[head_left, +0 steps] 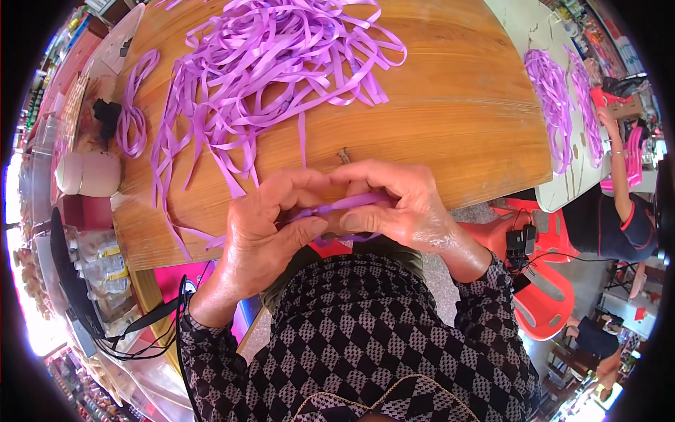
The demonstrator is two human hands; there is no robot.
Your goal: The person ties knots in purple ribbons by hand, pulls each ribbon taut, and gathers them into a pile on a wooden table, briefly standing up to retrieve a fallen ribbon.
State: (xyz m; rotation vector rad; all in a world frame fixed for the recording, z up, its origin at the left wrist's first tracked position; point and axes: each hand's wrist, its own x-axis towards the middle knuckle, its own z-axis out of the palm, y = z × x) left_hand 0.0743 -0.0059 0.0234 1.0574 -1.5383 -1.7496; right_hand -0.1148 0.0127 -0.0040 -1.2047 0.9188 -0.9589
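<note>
Between my two hands, just off the front edge of the wooden table (450,119), a purple ribbon (355,201) is stretched, with a small knot-like lump near its middle. My left hand (271,214) is closed on one end, thumb pressed against the fingers. Closed on the other end is my right hand (397,204), its thumb tip close to the left one. Part of the ribbon is hidden behind the fingers. Beyond my hands lies a big tangled heap of purple ribbons (267,63), some strands trailing toward my left wrist.
A looped ribbon bundle (132,116) lies at the table's left, near a whitish rounded container (90,174). On the marble-patterned table (576,186) at right are more purple bundles (550,98). A person (615,225) reaches there beside red plastic stools (545,302).
</note>
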